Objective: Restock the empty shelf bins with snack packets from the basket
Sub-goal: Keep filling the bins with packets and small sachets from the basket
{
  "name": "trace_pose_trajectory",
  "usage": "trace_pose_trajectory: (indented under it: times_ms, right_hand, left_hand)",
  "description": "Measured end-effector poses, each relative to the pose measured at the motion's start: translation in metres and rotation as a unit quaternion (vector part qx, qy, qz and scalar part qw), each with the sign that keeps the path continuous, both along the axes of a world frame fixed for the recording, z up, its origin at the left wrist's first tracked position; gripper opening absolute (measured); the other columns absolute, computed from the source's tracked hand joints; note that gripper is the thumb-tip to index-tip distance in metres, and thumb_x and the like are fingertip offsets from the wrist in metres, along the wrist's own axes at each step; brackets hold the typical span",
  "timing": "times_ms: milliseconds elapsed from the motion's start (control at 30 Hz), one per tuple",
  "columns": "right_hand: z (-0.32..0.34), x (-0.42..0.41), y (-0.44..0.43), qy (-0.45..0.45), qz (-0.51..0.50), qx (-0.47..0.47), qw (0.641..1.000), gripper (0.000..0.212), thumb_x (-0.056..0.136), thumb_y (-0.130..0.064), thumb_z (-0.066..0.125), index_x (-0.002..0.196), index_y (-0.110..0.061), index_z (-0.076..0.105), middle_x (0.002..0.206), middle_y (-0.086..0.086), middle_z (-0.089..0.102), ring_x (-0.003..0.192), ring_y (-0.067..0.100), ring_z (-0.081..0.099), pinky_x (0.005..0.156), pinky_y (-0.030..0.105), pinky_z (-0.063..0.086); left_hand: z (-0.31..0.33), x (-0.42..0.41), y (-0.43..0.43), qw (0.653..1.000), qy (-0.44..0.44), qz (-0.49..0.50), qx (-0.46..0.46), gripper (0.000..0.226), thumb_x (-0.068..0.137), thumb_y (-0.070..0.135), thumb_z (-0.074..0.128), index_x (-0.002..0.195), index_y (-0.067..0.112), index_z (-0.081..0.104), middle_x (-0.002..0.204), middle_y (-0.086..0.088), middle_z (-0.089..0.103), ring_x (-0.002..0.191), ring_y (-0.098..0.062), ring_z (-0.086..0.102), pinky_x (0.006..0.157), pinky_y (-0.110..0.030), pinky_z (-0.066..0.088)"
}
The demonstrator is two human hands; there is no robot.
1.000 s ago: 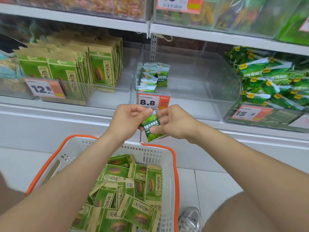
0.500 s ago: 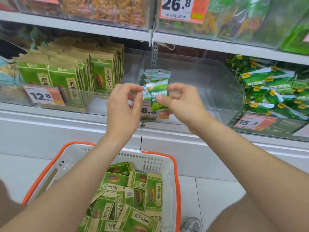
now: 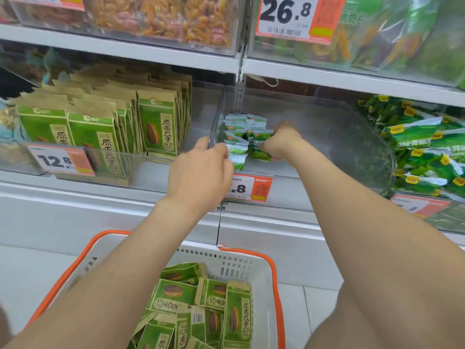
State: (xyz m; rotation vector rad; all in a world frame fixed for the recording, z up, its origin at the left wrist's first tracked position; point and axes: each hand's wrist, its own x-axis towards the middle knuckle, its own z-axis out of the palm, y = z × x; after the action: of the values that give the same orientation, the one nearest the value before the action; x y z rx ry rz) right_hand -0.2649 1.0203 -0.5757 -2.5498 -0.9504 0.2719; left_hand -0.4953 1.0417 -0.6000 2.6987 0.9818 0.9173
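Snack packet (image 3: 261, 152) beside stack (image 3: 241, 124), near divider (image 3: 217, 114)

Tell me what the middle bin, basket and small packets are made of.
Clear curved shelf bin: transparent hard plastic, likely acrylic; glossy reflections. White slotted basket with orange rim: matte moulded plastic. Small green snack packets: probably thin glossy plastic film; crimped edges.

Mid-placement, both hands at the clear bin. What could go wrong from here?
1. The right hand pinches a small green packet right against the packet stack. The stack looks loosely piled, so pushing the packet in may topple it.
2. The left hand crowds the same front corner of the clear bin and might knock the front packets over.
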Motion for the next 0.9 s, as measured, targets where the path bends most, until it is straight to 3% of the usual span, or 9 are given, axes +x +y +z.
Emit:
trace_pose_trajectory:
  times_ms: [100,200,300,467,567,667,733,800,900]
  right_hand:
    - [-0.001,0.004,0.017,-0.057,0.030,-0.055,0.996,0.036,0.095,-0.019,0.065,0.127,-0.003,0.063,0.128,0.013,0.065,0.114,0.029,0.066,0.090,0.032,0.055]
    - [-0.002,0.005,0.028,-0.087,0.012,-0.075,0.993,0.044,0.086,-0.008,0.073,0.128,-0.006,0.064,0.127,0.011,0.066,0.115,0.029,0.066,0.079,0.027,0.049]
    - [-0.004,0.004,0.032,-0.081,-0.014,-0.076,0.994,0.027,0.080,-0.003,0.076,0.105,-0.006,0.066,0.105,0.010,0.070,0.096,0.029,0.069,0.071,0.026,0.048]
    - [-0.010,0.005,0.027,-0.054,-0.061,-0.049,0.996,0.033,0.070,-0.024,0.087,0.095,-0.015,0.066,0.086,0.006,0.074,0.077,0.025,0.075,0.073,0.042,0.064]
    - [-0.008,0.002,0.019,-0.050,-0.054,-0.044,0.996,0.034,0.071,-0.024,0.087,0.094,-0.015,0.064,0.083,0.006,0.074,0.075,0.025,0.076,0.071,0.041,0.064]
    - [-0.004,0.002,0.015,-0.035,-0.027,-0.060,0.997,0.019,0.080,-0.016,0.081,0.090,-0.010,0.066,0.078,0.009,0.077,0.065,0.024,0.076,0.068,0.039,0.065]
    - [-0.001,0.000,0.011,-0.025,0.011,-0.069,0.997,0.013,0.093,-0.015,0.068,0.085,-0.006,0.065,0.090,0.012,0.078,0.077,0.028,0.077,0.078,0.042,0.065]
    - [0.000,-0.004,0.004,-0.009,0.055,-0.076,0.996,0.024,0.102,-0.013,0.051,0.079,-0.007,0.056,0.104,0.019,0.073,0.095,0.035,0.074,0.089,0.046,0.062]
    - [-0.002,-0.007,-0.005,0.024,0.070,-0.083,0.994,0.013,0.102,-0.008,0.045,0.093,-0.003,0.053,0.117,0.024,0.065,0.108,0.039,0.068,0.093,0.052,0.059]
  left_hand:
    - [0.001,0.001,-0.001,0.999,0.022,0.030,0.033,0.039,0.095,0.035,0.035,0.105,0.024,0.071,0.101,-0.006,0.061,0.062,-0.035,0.055,0.056,-0.034,0.033]
    - [-0.003,0.003,0.001,0.997,0.029,0.037,0.059,0.044,0.091,0.036,0.029,0.097,0.024,0.071,0.095,-0.005,0.063,0.053,-0.033,0.049,0.053,-0.031,0.027]
    - [-0.004,0.004,0.002,0.997,0.040,0.039,0.062,0.043,0.091,0.036,0.029,0.095,0.023,0.070,0.095,-0.005,0.065,0.051,-0.033,0.051,0.051,-0.030,0.026]
    - [-0.008,0.004,0.003,0.996,0.031,0.033,0.071,0.040,0.093,0.033,0.030,0.095,0.020,0.068,0.094,-0.007,0.065,0.048,-0.033,0.049,0.050,-0.030,0.027]
    - [-0.009,0.002,0.002,0.995,0.039,0.031,0.085,0.039,0.095,0.031,0.030,0.108,0.019,0.065,0.095,-0.008,0.064,0.048,-0.035,0.050,0.049,-0.031,0.026]
    - [-0.009,-0.001,0.002,0.996,0.019,0.018,0.082,0.037,0.097,0.026,0.037,0.130,0.020,0.054,0.110,-0.007,0.065,0.051,-0.037,0.052,0.046,-0.033,0.027]
    - [-0.010,-0.003,0.002,0.997,-0.014,-0.009,0.078,0.043,0.100,0.023,0.048,0.142,0.015,0.046,0.127,-0.008,0.062,0.051,-0.038,0.053,0.044,-0.033,0.027]
    - [-0.010,-0.006,0.003,0.997,-0.034,-0.032,0.063,0.051,0.105,0.027,0.047,0.151,0.012,0.035,0.138,-0.011,0.058,0.058,-0.039,0.058,0.045,-0.036,0.033]
    - [-0.010,-0.009,0.005,0.998,-0.037,-0.056,0.010,0.059,0.109,0.037,0.039,0.159,0.012,0.022,0.146,-0.016,0.053,0.085,-0.044,0.065,0.067,-0.049,0.050]
